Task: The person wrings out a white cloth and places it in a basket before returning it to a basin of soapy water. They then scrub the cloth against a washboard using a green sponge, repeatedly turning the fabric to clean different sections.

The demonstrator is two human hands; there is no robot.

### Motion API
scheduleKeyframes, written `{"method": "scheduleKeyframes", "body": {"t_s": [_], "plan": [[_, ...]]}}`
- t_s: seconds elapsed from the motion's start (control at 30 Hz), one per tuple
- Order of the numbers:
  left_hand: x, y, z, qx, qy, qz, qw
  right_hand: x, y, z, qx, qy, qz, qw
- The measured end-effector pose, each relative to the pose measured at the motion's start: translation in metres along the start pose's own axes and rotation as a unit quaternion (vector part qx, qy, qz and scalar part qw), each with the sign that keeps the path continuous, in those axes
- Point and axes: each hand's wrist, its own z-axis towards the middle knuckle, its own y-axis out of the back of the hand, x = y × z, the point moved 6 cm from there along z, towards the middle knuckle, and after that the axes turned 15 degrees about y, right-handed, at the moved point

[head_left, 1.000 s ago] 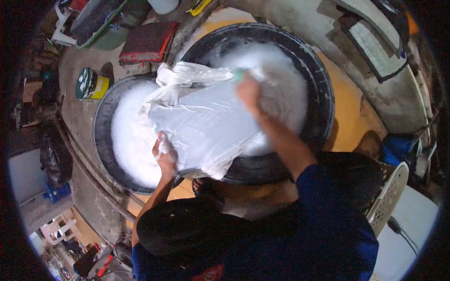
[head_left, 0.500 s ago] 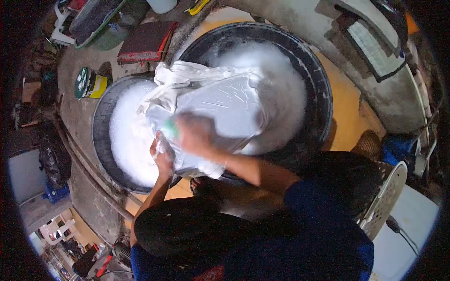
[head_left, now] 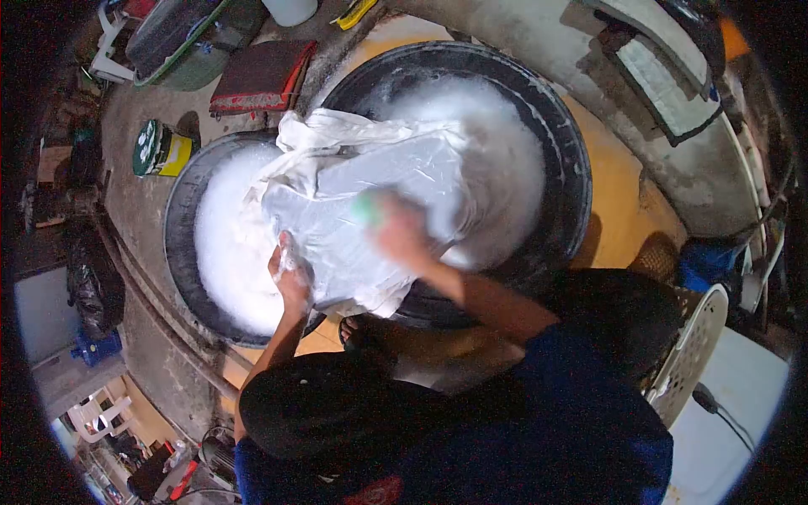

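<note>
A wet white cloth point(head_left: 337, 252), seemingly a garment, is stretched flat across the rims of two dark round tubs. Its upper part is bunched in folds; whatever supports it underneath is hidden. At the cloth's lower left edge, my left hand point(head_left: 291, 276) is closed on the fabric, with suds on the fingers. My right hand point(head_left: 402, 231) is over the middle of the cloth, smeared by motion. It grips a small green object point(head_left: 367, 206), too blurred to tell its kind, against the cloth.
White foam fills the smaller left tub point(head_left: 181, 244) and the larger right tub point(head_left: 581, 177). A green-lidded bucket with a yellow label point(head_left: 172, 154) stands to the left. Behind lie a dark red-edged folded mat point(head_left: 263, 77) and a large basin point(head_left: 189, 59). A perforated plastic chair point(head_left: 699, 345) is at right.
My right hand has moved right and slightly up across the cloth with the green object. My left hand keeps its hold on the cloth's edge.
</note>
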Motion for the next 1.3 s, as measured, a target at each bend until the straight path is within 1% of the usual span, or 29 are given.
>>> {"method": "scheduleKeyframes", "body": {"t_s": [0.03,0.07,0.1,0.13,0.17,0.2,0.23,0.27,0.3,0.33,0.4,0.43,0.5,0.6,0.7,0.73,0.8,0.83,0.87,0.93,1.0,1.03,1.07,1.1,1.13,1.17,1.2,1.23,1.3], "plan": [[0.001,0.000,-0.002,-0.008,0.009,-0.011,1.000,-0.050,0.027,0.001,-0.038,-0.062,0.053,0.996],[0.001,0.001,-0.004,-0.010,0.006,-0.007,1.000,-0.120,0.030,-0.020,-0.068,-0.059,-0.007,0.996],[0.000,0.000,-0.004,-0.007,0.001,-0.002,1.000,-0.181,0.034,-0.031,0.039,-0.113,-0.114,0.986],[-0.002,-0.002,-0.002,-0.002,-0.008,0.005,1.000,-0.197,0.060,-0.024,0.168,-0.178,-0.129,0.961],[0.002,0.000,0.005,0.005,-0.027,0.008,1.000,-0.215,0.077,-0.025,0.187,-0.155,-0.033,0.970],[0.000,0.001,0.005,-0.010,-0.030,0.007,0.999,-0.214,0.074,-0.031,0.276,-0.137,0.037,0.951],[0.002,0.002,0.003,-0.028,-0.026,0.006,0.999,-0.205,0.076,-0.036,0.360,-0.125,0.111,0.918],[0.003,0.002,0.001,-0.044,-0.025,0.004,0.999,-0.196,0.076,-0.046,0.496,-0.116,0.153,0.847],[0.000,0.002,0.000,-0.035,-0.041,0.033,0.998,-0.175,0.087,-0.053,0.617,-0.106,0.192,0.756],[0.002,0.003,0.001,-0.043,-0.023,0.032,0.998,-0.164,0.092,-0.065,0.671,-0.103,0.216,0.702],[0.006,0.004,0.003,-0.063,0.008,0.024,0.998,-0.143,0.086,-0.089,0.710,-0.101,0.246,0.652],[0.003,0.002,0.004,-0.050,0.000,0.026,0.998,-0.135,0.076,-0.096,0.709,-0.100,0.253,0.651],[-0.001,0.001,0.001,-0.025,-0.009,0.036,0.999,-0.122,0.042,-0.111,0.695,-0.103,0.261,0.661],[-0.001,0.002,0.001,-0.018,-0.008,0.035,0.999,-0.119,-0.001,-0.123,0.685,-0.117,0.228,0.682],[0.003,0.001,0.000,-0.044,0.030,-0.027,0.998,-0.123,-0.006,-0.128,0.686,-0.117,0.215,0.685],[0.002,-0.001,0.002,-0.039,0.017,-0.017,0.999,-0.118,0.001,-0.123,0.683,-0.115,0.220,0.687],[0.002,0.000,0.004,-0.032,-0.007,0.002,0.999,-0.107,0.022,-0.102,0.657,-0.102,0.245,0.706],[0.003,0.001,0.005,-0.021,-0.008,0.001,1.000,-0.097,0.032,-0.086,0.623,-0.096,0.268,0.729],[0.005,0.003,0.003,-0.010,-0.007,0.003,1.000,-0.083,0.037,-0.068,0.562,-0.092,0.296,0.767],[-0.003,-0.003,0.002,0.002,-0.014,0.004,1.000,-0.018,0.037,-0.024,0.377,-0.049,0.335,0.862],[-0.009,-0.006,-0.009,0.000,-0.012,0.014,1.000,0.063,0.020,0.002,0.227,-0.004,0.262,0.938],[0.001,0.003,0.003,0.015,0.007,0.040,0.999,0.101,0.009,0.010,0.193,0.006,0.193,0.962],[0.008,0.009,0.012,0.021,-0.067,0.034,0.997,0.116,0.002,0.014,0.150,0.021,0.145,0.978],[0.014,0.015,0.019,0.026,-0.140,0.029,0.989,0.098,0.000,0.009,0.045,0.068,0.102,0.991],[0.012,0.016,0.017,0.019,-0.156,0.109,0.981,0.066,0.010,0.004,0.039,0.011,0.122,0.992],[0.007,0.013,0.014,-0.010,-0.126,0.101,0.987,0.035,0.020,0.000,0.029,-0.046,0.143,0.988],[0.001,0.008,0.002,-0.040,-0.093,0.095,0.990,-0.021,0.021,-0.006,-0.075,-0.087,0.295,0.948],[-0.003,0.005,-0.002,-0.069,-0.063,0.085,0.992,-0.076,0.022,-0.012,-0.188,-0.105,0.435,0.874],[0.007,0.012,0.005,-0.052,-0.069,0.079,0.993,-0.114,0.048,-0.007,-0.164,-0.207,0.310,0.913]]}}
